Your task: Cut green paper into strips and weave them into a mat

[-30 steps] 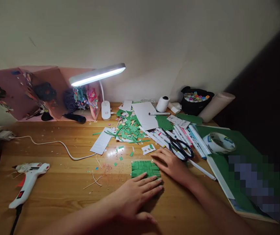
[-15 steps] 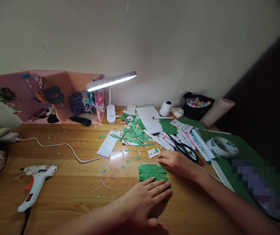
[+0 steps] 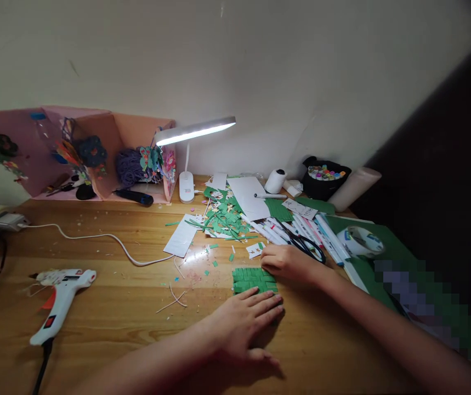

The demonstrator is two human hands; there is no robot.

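Note:
A small green woven paper mat (image 3: 249, 280) lies flat on the wooden table in front of me. My left hand (image 3: 245, 323) rests palm down, with its outstretched fingertips on the mat's near edge and its thumb spread apart. At the far right corner of the mat, the curled fingers of my right hand (image 3: 287, 260) press together on its edge; the exact grip is partly hidden. Just beyond that hand lie a small white card (image 3: 255, 250) with a green patch and black-handled scissors (image 3: 311, 248).
A white glue gun (image 3: 60, 299) lies at the left. Green paper scraps (image 3: 227, 216), white sheets and several markers (image 3: 321, 233) cover the back. A lit lamp (image 3: 196, 130) stands beside a pink box (image 3: 132, 123). A tape roll (image 3: 361, 241) sits on the right.
The view has shifted slightly. Both hands stay at the woven paper mat, with only a slight shift of the right hand's fingers at its corner.

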